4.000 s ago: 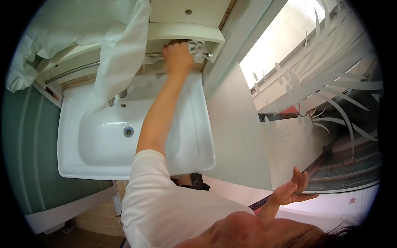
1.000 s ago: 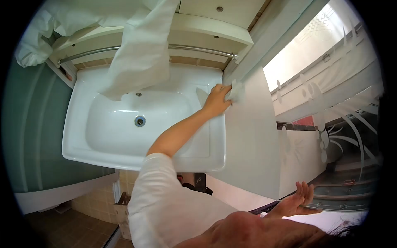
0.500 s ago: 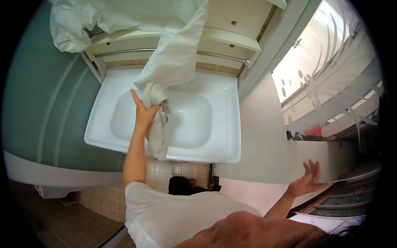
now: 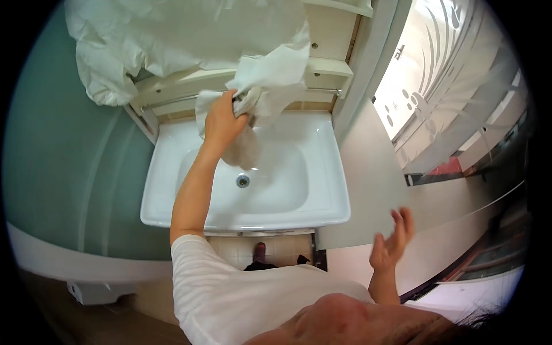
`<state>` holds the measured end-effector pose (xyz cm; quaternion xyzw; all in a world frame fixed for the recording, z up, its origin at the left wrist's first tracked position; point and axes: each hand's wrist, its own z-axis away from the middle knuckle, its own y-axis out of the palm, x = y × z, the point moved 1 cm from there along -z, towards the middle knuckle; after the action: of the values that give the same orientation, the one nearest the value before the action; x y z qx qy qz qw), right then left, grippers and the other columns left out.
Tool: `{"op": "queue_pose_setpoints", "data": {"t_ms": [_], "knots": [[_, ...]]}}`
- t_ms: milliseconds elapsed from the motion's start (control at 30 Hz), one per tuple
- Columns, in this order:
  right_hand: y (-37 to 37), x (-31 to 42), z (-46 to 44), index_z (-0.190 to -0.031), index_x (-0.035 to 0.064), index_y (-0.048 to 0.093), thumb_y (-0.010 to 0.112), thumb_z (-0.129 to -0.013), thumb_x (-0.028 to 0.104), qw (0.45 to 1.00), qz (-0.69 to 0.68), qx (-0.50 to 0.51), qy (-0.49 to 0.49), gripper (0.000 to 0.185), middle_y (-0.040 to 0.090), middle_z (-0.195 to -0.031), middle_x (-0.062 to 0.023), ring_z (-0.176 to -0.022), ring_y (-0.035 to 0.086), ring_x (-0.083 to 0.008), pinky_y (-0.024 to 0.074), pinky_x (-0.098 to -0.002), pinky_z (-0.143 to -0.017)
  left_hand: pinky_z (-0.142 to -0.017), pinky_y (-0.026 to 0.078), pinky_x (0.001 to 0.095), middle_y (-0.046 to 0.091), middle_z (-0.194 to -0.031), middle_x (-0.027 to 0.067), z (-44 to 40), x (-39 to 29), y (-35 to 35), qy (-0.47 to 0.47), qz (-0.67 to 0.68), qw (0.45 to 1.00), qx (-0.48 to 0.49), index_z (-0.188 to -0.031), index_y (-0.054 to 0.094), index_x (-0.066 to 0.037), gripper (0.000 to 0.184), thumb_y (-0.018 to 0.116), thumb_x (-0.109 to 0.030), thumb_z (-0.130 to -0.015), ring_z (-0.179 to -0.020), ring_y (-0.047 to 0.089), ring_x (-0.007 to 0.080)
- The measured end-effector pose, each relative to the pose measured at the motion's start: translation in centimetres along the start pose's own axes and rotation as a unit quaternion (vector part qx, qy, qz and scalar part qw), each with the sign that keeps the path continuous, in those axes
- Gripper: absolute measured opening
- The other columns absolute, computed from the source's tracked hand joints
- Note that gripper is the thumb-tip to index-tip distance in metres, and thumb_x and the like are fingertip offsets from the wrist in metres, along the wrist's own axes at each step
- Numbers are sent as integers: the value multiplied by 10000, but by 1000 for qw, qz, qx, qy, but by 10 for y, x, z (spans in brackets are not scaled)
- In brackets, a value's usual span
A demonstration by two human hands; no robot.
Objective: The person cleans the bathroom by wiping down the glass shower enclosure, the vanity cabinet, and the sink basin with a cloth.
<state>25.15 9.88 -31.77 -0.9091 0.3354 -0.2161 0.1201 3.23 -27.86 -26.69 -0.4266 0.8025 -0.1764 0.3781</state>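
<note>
My left hand [image 4: 223, 119] is closed around a bunched greyish-beige cloth [image 4: 242, 148], whose lower part hangs over the sink. It presses up against the loose end of a large white sheet [image 4: 270, 75] that drapes from above. Where cloth and sheet overlap at my fingers, I cannot tell whether I grip the sheet too. Below is the white sink [image 4: 276, 198] with its round drain [image 4: 243, 181] showing. My right hand [image 4: 392, 241] is raised to the right of the sink, fingers apart and slightly curled, holding nothing.
A metal towel rail [image 4: 172, 102] runs along a cream shelf [image 4: 167, 85] behind the sink. To the left is a greenish panel [image 4: 63, 161]. Frosted glass with leaf patterns [image 4: 431, 109] stands at the right. A shoe [image 4: 260, 252] shows on the tiled floor below.
My left hand has moved up and away from me with the cloth, from over the basin to the sheet, uncovering the drain. My right hand has shifted left and stays open.
</note>
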Motion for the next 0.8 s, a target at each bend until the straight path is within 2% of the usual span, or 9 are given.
{"op": "queue_pose_setpoints", "data": {"t_ms": [100, 167, 267, 400, 467, 500, 567, 700, 800], "knots": [[78, 4, -41, -1244, 48, 468, 617, -750, -17, 991, -69, 111, 11, 520, 373, -1317, -264, -1177, 432, -402, 393, -454, -963, -803, 448, 434, 597, -1007, 173, -50, -19, -26, 109, 13, 991, -81, -1173, 489, -53, 537, 649, -120, -664, -954, 535, 377], [133, 7, -82, -1212, 59, 511, 640, -745, 24, 979, -95, 178, -30, 485, 388, -1337, -224, -1197, 421, -383, 378, -462, -968, -843, 434, 425, 591, -1054, 185, -93, -21, -30, 139, 12, 988, -69, -1162, 506, -55, 519, 648, -115, -666, -991, 536, 375], [217, 0, -151, -1274, 100, 465, 651, -764, 110, 981, -25, 156, -113, 543, 387, -1365, -164, -1243, 367, -376, 309, -482, -1005, -809, 448, 451, 595, -970, 155, -146, -11, -22, 201, -46, 975, -86, -1148, 503, -80, 500, 651, -129, -673, -950, 534, 359], [309, -44, -226, -1323, 140, 408, 621, -803, 210, 980, 85, 118, -135, 566, 404, -1357, -151, -1248, 344, -388, 289, -492, -1004, -826, 452, 441, 604, -984, 156, -188, 19, -5, 164, -102, 980, -45, -1153, 505, -81, 510, 652, -153, -670, -953, 550, 349], [343, -67, -251, -1310, 139, 419, 597, -822, 262, 973, 107, 111, -172, 533, 440, -1315, -143, -1194, 401, -373, 323, -481, -977, -861, 451, 425, 606, -1035, 174, -202, 40, 0, 79, -122, 988, 60, -1229, 478, -77, 597, 653, -172, -666, -979, 556, 364], [352, -72, -262, -1310, 139, 419, 597, -822, 262, 973, 107, 112, -170, 533, 440, -1315, -143, -1194, 401, -373, 323, -481, -977, -861, 451, 425, 606, -1035, 174, -205, 55, 3, 79, -122, 987, 62, -1229, 478, -77, 597, 653, -172, -666, -979, 556, 364], [371, -84, -276, -1286, 132, 447, 572, -837, 287, 963, 86, 246, -76, 492, 475, -1258, -141, -1124, 458, -351, 360, -461, -943, -874, 445, 409, 592, -1095, 196, -202, 82, 5, 90, 10, 995, 48, -1310, 422, -70, 686, 645, -162, -668, -1014, 549, 379], [393, -89, -291, -1300, 126, 443, 517, -873, 296, 960, 105, 254, -55, 465, 449, -1305, -174, -1146, 453, -358, 352, -427, -975, -869, 437, 405, 585, -1101, 205, -149, 88, -22, 61, 104, 993, 18, -1357, 371, -71, 753, 641, -143, -657, -1023, 540, 386], [407, -95, -303, -1295, 158, 458, 488, -883, 320, 947, 118, 300, -10, 444, 474, -1280, -178, -1123, 476, -363, 357, -436, -969, -911, 417, 333, 562, -1174, 189, -110, 96, -31, 110, 117, 987, 21, -1367, 381, -94, 775, 629, -83, -633, -1056, 559, 303]]}}
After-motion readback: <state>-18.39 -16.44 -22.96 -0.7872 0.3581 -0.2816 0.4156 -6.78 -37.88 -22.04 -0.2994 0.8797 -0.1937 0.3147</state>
